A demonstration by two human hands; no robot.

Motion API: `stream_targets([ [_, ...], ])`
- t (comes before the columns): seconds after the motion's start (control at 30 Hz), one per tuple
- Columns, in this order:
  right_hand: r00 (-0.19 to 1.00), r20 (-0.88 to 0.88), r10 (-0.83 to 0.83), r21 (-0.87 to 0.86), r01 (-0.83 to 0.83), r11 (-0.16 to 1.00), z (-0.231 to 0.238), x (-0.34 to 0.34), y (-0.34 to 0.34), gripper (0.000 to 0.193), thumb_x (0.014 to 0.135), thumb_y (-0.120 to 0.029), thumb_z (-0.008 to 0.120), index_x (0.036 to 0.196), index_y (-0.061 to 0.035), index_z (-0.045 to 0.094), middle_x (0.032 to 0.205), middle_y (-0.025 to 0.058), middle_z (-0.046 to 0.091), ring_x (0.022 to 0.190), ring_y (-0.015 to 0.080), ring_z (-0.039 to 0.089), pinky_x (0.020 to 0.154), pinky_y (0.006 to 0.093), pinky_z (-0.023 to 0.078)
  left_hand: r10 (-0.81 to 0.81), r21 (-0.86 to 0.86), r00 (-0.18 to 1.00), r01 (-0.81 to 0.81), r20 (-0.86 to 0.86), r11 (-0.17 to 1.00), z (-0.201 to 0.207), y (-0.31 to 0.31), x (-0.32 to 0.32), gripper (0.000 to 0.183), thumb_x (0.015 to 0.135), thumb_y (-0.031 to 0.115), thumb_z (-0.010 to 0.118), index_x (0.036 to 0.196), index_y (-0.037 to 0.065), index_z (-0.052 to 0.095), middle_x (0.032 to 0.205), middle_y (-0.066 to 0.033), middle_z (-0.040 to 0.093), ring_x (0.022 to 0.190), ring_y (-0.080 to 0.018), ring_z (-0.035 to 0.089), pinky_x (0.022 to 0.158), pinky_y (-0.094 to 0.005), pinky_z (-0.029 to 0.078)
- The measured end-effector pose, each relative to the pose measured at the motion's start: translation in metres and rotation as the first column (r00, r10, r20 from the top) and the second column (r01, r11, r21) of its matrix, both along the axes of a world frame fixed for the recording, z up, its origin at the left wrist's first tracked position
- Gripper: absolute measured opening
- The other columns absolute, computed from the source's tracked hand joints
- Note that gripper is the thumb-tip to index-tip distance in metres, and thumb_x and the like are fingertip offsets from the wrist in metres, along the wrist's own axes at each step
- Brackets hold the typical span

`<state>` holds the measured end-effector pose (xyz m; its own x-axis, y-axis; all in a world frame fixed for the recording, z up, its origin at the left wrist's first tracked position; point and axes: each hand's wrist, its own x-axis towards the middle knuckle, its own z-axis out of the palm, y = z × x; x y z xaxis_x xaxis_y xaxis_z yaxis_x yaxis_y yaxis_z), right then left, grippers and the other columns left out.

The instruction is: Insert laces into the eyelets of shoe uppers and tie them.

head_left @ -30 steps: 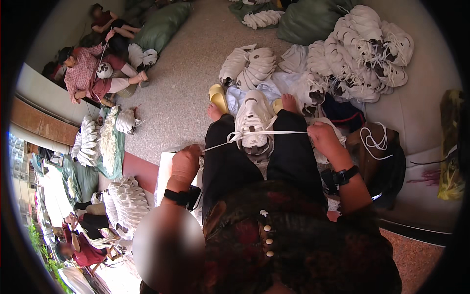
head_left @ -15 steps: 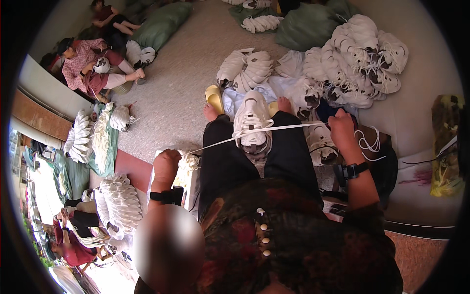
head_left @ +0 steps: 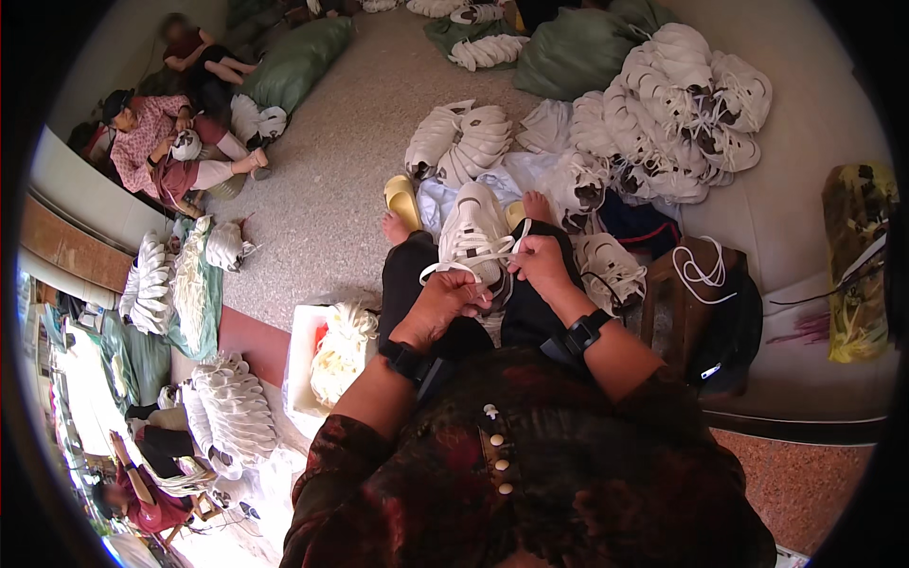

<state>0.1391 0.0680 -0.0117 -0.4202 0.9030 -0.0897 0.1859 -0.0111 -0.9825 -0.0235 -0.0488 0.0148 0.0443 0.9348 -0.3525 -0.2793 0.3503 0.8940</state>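
Observation:
A white sneaker upper [head_left: 476, 210] stands between my knees, toe pointing away from me, with laces threaded across its front. My left hand [head_left: 443, 305] is at its near left side, fingers pinched on a white shoelace [head_left: 438, 269] that loops up beside the upper. Close to the near right side, my right hand [head_left: 542, 265] has thumb and fingers closed on the lace by the upper's opening. Both hands are near each other above my lap. The lace ends inside my fingers are too small to make out.
A white bin [head_left: 301, 374] holding a bundle of laces [head_left: 343, 352] stands by my left leg. Stacked white uppers [head_left: 677, 90] heap up at the far right, beside green sacks [head_left: 573, 55]. A dark bag [head_left: 724, 331] lies to my right. A seated co-worker [head_left: 151, 142] handles an upper at far left.
Both hands have come inward from wide apart to close beside the upper. The lace, stretched taut across before, is now slack and looped. The view has shifted slightly.

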Motion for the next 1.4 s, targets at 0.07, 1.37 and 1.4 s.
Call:
stream_targets([
  [0.07, 0.997, 0.078, -0.002, 0.124, -0.008, 0.992, -0.005, -0.001, 0.002, 0.019, 0.071, 0.003, 0.060, 0.055, 0.0000, 0.050, 0.054, 0.0095, 0.057, 0.048, 0.0168, 0.059, 0.045, 0.0279, 0.046, -0.012, -0.015, 0.998, 0.011, -0.065, 1.000, -0.004, 0.012, 0.005, 0.009, 0.087, 0.008, 0.053, 0.088, 0.002, 0.060, 0.081, -0.0059, 0.064, 0.069, -0.0122, 0.062, 0.056, -0.0199, 0.047],
  [1.37, 0.831, 0.541, -0.129, 0.565, -0.245, 0.787, -0.008, -0.005, -0.018, 0.012, 0.071, -0.014, 0.060, 0.067, -0.0030, 0.060, 0.067, 0.0177, 0.058, 0.068, 0.0370, 0.057, 0.063, 0.0458, 0.046, -0.234, -0.223, 0.010, 0.265, -0.972, 0.938, 0.005, -0.001, -0.005, 0.021, 0.071, 0.020, 0.066, 0.080, 0.001, 0.065, 0.080, -0.0184, 0.065, 0.075, -0.0283, 0.065, 0.066, -0.0372, 0.052],
  [1.4, 0.831, 0.540, -0.136, 0.579, -0.249, 0.776, -0.007, -0.004, -0.018, 0.010, 0.071, -0.012, 0.060, 0.067, -0.0034, 0.059, 0.067, 0.0174, 0.058, 0.068, 0.0363, 0.057, 0.061, 0.0449, 0.046, -0.233, -0.220, 0.022, 0.262, -0.972, 0.940, 0.011, -0.009, -0.016, 0.021, 0.071, 0.020, 0.066, 0.080, 0.001, 0.065, 0.080, -0.0184, 0.065, 0.075, -0.0283, 0.065, 0.066, -0.0372, 0.052],
])
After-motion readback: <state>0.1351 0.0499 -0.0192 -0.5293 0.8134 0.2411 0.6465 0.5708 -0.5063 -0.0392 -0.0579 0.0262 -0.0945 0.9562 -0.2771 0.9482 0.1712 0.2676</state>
